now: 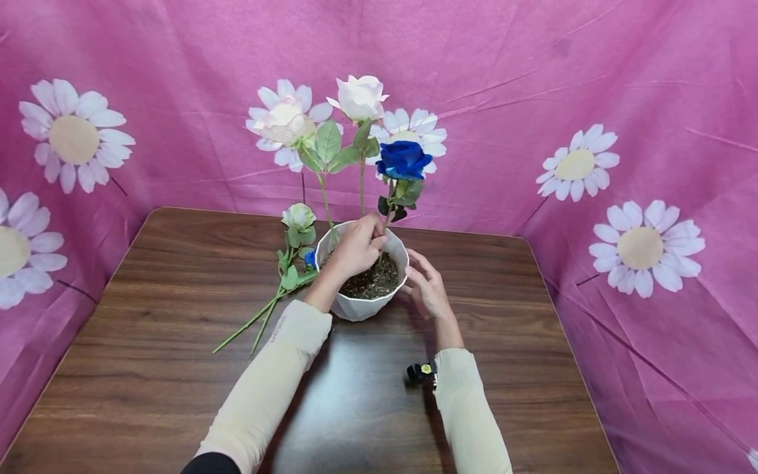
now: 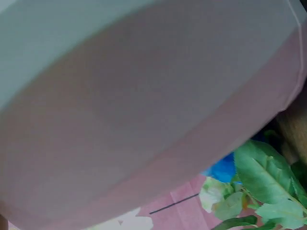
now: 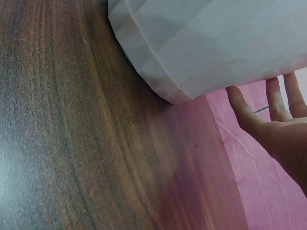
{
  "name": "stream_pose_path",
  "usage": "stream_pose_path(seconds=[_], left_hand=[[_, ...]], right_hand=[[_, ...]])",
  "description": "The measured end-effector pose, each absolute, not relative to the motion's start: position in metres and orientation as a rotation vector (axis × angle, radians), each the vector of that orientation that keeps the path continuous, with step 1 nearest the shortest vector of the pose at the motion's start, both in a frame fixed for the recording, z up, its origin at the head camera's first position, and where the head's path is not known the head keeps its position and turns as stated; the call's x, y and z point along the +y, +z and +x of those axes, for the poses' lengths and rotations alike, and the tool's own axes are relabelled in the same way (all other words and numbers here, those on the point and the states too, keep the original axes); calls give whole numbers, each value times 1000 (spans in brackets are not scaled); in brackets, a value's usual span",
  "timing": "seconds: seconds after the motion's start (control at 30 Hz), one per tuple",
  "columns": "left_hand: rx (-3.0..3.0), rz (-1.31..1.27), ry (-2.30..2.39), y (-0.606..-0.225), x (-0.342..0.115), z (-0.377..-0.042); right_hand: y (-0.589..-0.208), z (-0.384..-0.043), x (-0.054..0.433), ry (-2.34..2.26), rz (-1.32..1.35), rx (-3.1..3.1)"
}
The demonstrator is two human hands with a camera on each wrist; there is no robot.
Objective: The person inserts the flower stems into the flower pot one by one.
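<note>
A white faceted flowerpot (image 1: 355, 310) filled with dark soil (image 1: 379, 280) stands on the table. My left hand (image 1: 355, 247) reaches in over the near left rim, its curled fingers pinching the stem of a blue rose (image 1: 404, 160) low down, close above the soil. At the pot's right side my right hand (image 1: 428, 289) has its fingers extended, fingertips right at the wall. Two pale roses, a pinkish one (image 1: 287, 123) and a white one (image 1: 360, 97), rise upright from the pot behind the left hand. In the left wrist view the pot wall (image 2: 120, 105) fills most of the picture.
Left of the pot lie a whitish-green rose (image 1: 299, 216) and another blue flower (image 1: 310, 259), partly behind the pot, their green stems (image 1: 249, 322) pointing toward me. A pink cloth (image 1: 485, 59) printed with daisies surrounds the wooden table (image 1: 177, 276).
</note>
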State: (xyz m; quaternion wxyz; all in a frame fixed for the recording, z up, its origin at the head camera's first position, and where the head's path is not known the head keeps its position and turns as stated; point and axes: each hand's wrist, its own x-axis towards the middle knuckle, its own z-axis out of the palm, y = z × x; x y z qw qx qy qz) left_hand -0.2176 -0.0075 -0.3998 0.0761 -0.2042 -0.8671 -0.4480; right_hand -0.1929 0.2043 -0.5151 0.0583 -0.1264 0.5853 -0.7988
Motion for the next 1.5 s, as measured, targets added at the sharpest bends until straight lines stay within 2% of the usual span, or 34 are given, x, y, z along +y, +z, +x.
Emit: stream_pose_path(seconds=[0.1,0.47,0.87,1.5], left_hand=[[-2636,-597,-1346,-402,-10,-218],[-2699,-687,-1223,-399,-11,-216],[-2696,-616,-1327,-401,-9,-218],[-2551,-460,-1609,-388,-43,-205]], right_hand=[[-505,-187,200,-2426,-361,1779],[-555,-212,220,-2403,-429,1754],[-568,-220,224,-2445,-394,1686],[-559,-215,220,-2463,-397,1658]])
